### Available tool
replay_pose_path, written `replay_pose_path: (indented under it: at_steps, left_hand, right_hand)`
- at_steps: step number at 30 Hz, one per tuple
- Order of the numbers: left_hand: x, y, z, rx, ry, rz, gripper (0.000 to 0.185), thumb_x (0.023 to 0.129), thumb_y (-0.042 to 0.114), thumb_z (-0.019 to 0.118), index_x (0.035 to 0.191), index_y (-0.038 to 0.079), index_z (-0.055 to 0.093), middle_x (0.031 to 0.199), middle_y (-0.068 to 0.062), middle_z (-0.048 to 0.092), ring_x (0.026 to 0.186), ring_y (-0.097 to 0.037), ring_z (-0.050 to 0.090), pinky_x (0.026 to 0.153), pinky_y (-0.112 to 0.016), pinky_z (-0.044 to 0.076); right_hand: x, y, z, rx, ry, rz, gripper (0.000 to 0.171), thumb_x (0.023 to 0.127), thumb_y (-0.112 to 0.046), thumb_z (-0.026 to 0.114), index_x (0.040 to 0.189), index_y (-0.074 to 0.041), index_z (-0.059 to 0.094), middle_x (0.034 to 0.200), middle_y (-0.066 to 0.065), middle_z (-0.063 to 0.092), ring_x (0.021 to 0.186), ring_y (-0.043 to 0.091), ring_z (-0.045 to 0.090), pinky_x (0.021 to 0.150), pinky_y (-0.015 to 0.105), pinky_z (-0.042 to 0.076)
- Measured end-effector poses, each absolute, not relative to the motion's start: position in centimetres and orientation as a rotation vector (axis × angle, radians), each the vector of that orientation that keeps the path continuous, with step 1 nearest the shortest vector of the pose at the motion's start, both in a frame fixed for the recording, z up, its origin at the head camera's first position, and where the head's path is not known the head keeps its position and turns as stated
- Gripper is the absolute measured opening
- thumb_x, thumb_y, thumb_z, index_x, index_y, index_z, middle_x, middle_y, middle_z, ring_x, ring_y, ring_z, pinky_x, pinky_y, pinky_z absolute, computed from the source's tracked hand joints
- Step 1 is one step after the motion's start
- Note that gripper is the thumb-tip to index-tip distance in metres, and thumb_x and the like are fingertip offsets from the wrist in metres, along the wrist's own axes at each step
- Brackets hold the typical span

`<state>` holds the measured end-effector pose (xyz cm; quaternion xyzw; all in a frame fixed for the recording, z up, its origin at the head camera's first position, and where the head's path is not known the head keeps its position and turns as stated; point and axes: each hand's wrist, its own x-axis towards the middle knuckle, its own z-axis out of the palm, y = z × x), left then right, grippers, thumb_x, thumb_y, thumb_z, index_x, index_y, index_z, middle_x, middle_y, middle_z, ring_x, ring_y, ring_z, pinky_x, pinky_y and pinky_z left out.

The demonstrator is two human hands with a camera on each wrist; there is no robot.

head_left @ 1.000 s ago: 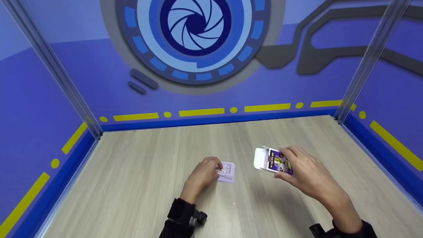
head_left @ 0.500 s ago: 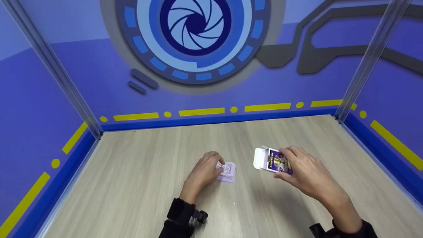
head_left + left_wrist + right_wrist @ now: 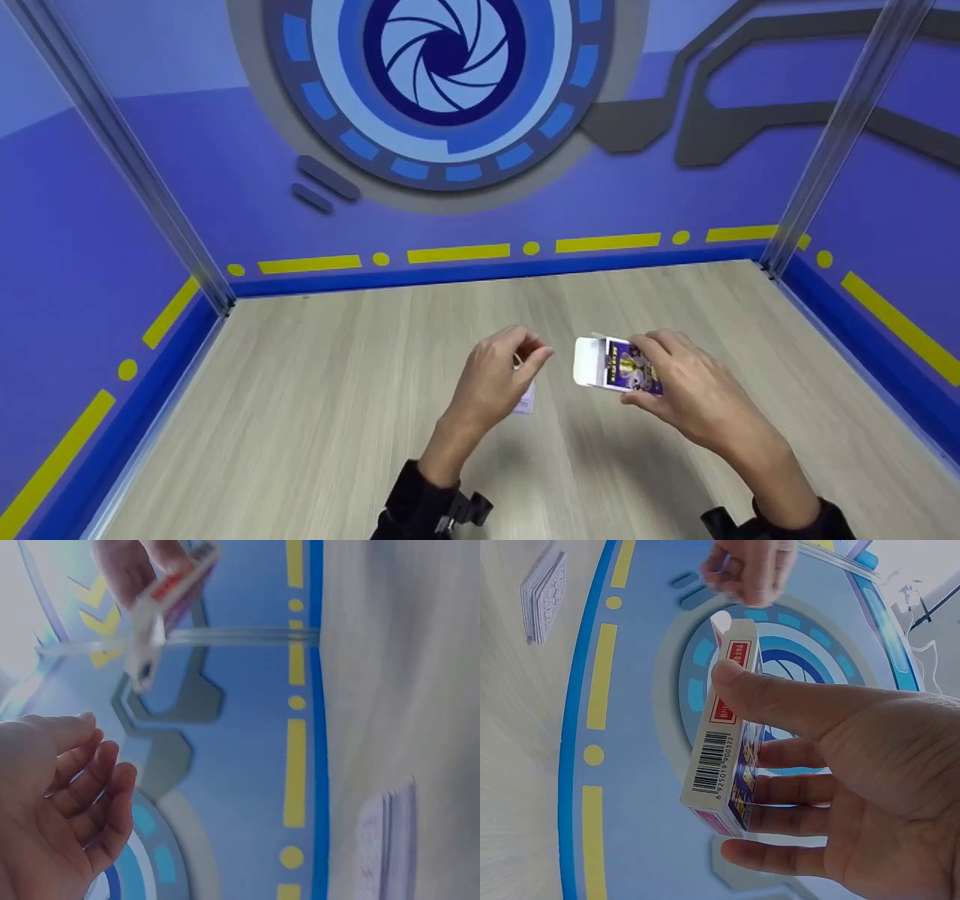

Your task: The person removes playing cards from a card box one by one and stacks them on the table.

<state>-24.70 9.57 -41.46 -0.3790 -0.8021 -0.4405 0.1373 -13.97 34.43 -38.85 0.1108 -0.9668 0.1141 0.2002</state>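
A small playing-card box [image 3: 628,366] with its white end flap [image 3: 589,361] folded out is held above the table in my right hand [image 3: 701,390]. In the right wrist view the thumb presses the box's narrow side, above a barcode [image 3: 712,763]. My left hand [image 3: 495,379] is raised just left of the flap. Its fingers [image 3: 94,802] are loosely bent and hold nothing. Beneath it, a stack of playing cards [image 3: 525,400] lies on the table, mostly hidden by that hand in the head view. The right wrist view shows the whole stack [image 3: 544,596], slightly uneven.
The wood-grain tabletop [image 3: 322,420] is enclosed by blue printed panels at the back [image 3: 187,180], left and right. Metal posts [image 3: 150,180] stand at the back corners. Black straps with small cameras [image 3: 469,510] sit on both wrists.
My left hand has let go of the card stack, risen from it and moved right toward the box's flap. The stack stays on the table. My right hand and the box have hardly moved.
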Motion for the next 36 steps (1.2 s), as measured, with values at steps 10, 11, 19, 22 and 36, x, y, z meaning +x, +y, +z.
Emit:
replay_pose_path:
  at_steps: [10,11,19,22,36]
  left_hand:
    - [-21.9,12.0,-41.1,-1.212,-2.283,-1.708,0.006,0.101,0.004,0.063,0.104,0.006,0.058,0.092,0.001,0.063,0.082,-0.004,0.059,0.072,-0.022,0.055]
    - [-21.8,12.1,-41.2,-1.210,-2.276,-1.737,0.007,0.101,0.003,0.063,0.104,0.006,0.058,0.093,0.001,0.063,0.083,-0.004,0.060,0.073,-0.022,0.056]
    - [-22.1,12.4,-42.0,-1.088,-2.319,-1.839,0.011,0.099,0.002,0.064,0.106,0.007,0.057,0.100,0.002,0.061,0.092,-0.006,0.061,0.078,-0.022,0.055]
    - [-22.2,12.5,-42.2,-1.054,-2.362,-1.899,0.011,0.100,0.006,0.064,0.108,0.008,0.056,0.102,0.002,0.060,0.094,-0.007,0.059,0.080,-0.023,0.054]
    - [-22.4,12.5,-42.6,-1.029,-2.383,-1.975,0.023,0.095,0.007,0.075,0.101,0.008,0.053,0.097,0.001,0.057,0.088,-0.007,0.057,0.077,-0.022,0.053]
  right_hand:
    - [-14.1,33.7,-38.9,0.344,-2.706,0.337,0.067,0.073,-0.024,0.096,0.128,-0.002,0.064,0.120,0.014,0.063,0.106,0.030,0.062,0.083,0.050,0.055]
    - [-14.1,33.6,-38.9,0.347,-2.707,0.336,0.067,0.073,-0.024,0.096,0.128,-0.002,0.064,0.121,0.014,0.063,0.107,0.030,0.062,0.084,0.051,0.055]
    - [-14.0,32.9,-38.8,0.385,-2.690,0.336,0.068,0.074,-0.026,0.095,0.130,-0.005,0.063,0.122,0.010,0.062,0.109,0.027,0.060,0.086,0.049,0.055]
    - [-13.9,32.8,-38.8,0.404,-2.673,0.333,0.067,0.074,-0.027,0.095,0.129,-0.006,0.063,0.122,0.010,0.062,0.108,0.026,0.060,0.084,0.047,0.055]
    - [-13.8,32.2,-38.9,0.435,-2.656,0.295,0.067,0.073,-0.029,0.096,0.128,-0.006,0.063,0.120,0.008,0.062,0.108,0.025,0.061,0.082,0.046,0.056]
